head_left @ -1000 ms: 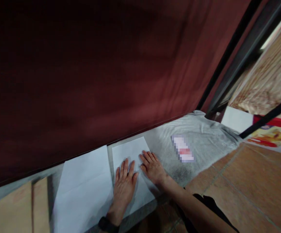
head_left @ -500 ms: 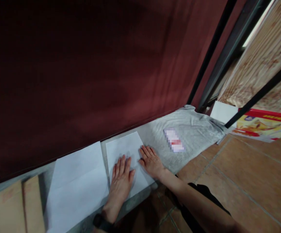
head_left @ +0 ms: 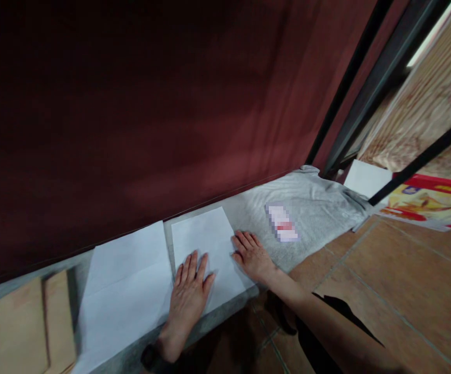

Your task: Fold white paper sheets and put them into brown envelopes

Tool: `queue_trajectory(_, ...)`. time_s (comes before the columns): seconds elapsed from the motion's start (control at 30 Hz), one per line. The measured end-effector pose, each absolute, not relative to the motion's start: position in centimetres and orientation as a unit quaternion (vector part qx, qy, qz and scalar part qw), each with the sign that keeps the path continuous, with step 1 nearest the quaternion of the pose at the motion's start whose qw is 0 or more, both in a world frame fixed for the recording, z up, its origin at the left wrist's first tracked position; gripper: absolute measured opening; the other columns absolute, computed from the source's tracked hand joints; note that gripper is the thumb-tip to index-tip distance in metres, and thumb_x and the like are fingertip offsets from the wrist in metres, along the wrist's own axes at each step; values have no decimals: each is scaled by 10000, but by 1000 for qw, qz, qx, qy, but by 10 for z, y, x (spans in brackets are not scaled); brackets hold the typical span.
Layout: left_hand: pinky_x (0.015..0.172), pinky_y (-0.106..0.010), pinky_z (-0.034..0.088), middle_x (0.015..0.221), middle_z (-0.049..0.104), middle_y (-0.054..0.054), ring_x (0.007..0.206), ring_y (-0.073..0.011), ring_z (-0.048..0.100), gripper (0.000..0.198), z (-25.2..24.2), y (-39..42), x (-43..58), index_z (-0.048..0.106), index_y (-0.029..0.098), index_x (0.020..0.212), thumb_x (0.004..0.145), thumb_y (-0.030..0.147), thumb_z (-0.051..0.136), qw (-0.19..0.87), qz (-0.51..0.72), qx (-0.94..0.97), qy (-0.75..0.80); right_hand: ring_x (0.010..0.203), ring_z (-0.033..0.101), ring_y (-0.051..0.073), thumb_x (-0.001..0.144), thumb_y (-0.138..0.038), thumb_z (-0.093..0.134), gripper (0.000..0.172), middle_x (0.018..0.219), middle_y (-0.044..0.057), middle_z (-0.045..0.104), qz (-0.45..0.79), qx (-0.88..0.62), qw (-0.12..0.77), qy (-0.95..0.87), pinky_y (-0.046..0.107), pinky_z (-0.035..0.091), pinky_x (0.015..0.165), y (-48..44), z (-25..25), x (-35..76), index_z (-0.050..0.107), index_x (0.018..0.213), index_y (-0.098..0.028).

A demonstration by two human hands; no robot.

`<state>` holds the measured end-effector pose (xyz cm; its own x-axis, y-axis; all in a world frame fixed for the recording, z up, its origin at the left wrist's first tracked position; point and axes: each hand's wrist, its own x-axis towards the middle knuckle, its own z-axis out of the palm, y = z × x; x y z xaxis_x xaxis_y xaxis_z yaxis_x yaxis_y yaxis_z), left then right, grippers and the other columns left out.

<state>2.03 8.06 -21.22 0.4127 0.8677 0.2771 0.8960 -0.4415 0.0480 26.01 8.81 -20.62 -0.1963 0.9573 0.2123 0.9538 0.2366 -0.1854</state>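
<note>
The grey cloth-covered surface carried a smaller white sheet, already laid flat and reaching its front edge, where the left hand and right hand rested apart, fingers extended, any smoothing left being impossible to judge.

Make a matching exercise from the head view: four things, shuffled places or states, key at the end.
Things:
1. left hand
2. right hand
3. pixelated item
4. brown pieces

Places or states:
A. on the wrinkled grey cloth
B. bare wrist, at the right edge of the right white sheet
C. far left, beside the creased left white sheet
D. dark band at the wrist

Pairs: 1-D, 2-B, 3-A, 4-C
</note>
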Motion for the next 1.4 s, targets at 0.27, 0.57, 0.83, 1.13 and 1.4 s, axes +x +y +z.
queue_trajectory(0.27, 1187, -554, 258, 1626, 243, -75, 1490, -307, 226, 748, -192, 53, 37, 248, 269, 1551, 911, 490, 567, -44, -102, -909, -402, 1432, 352, 275, 996, -349, 461, 525, 1580, 112, 329, 15, -564, 161, -810, 469, 296, 1176, 77, -209, 250, 422, 1482, -157)
queue_trajectory(0.57, 1186, -501, 306, 1580, 353, -86, 1442, -269, 352, 662, -184, 53, 26, 401, 251, 1474, 863, 357, 634, -95, -65, -916, -385, 1433, 352, 257, 1004, -322, 450, 511, 1556, 112, 386, 76, -528, 143, -834, 479, 290, 1187, 77, -209, 260, 405, 1487, -162)
queue_trajectory(0.83, 1191, -505, 291, 1556, 401, -52, 1442, -249, 353, 727, -171, 44, 17, 421, 249, 1460, 756, 99, 524, -105, -35, -913, -393, 1424, 373, 219, 934, -145, 452, 549, 1553, 94, 397, 166, -480, 140, -850, 440, 301, 1198, 82, -196, 287, 424, 1481, -188)
queue_trajectory(1.13, 1174, -457, 340, 1547, 417, -53, 1425, -224, 383, 767, -166, 41, 9, 440, 240, 1448, 722, -7, 448, -99, -34, -903, -417, 1466, 285, 183, 738, 2, 463, 783, 1593, 25, 330, 270, -449, 113, -844, 384, 250, 1224, 69, -181, 313, 438, 1479, -248)
queue_trajectory(1.4, 935, -387, 552, 1216, 692, -61, 1081, -210, 666, 402, -143, 45, 12, 621, 212, 1215, 905, 71, 407, -170, -39, -869, -463, 1444, 336, 197, 799, -47, 540, 667, 1532, 10, 438, 265, -432, 140, -851, 427, 276, 1212, 68, -178, 319, 521, 1416, -298)
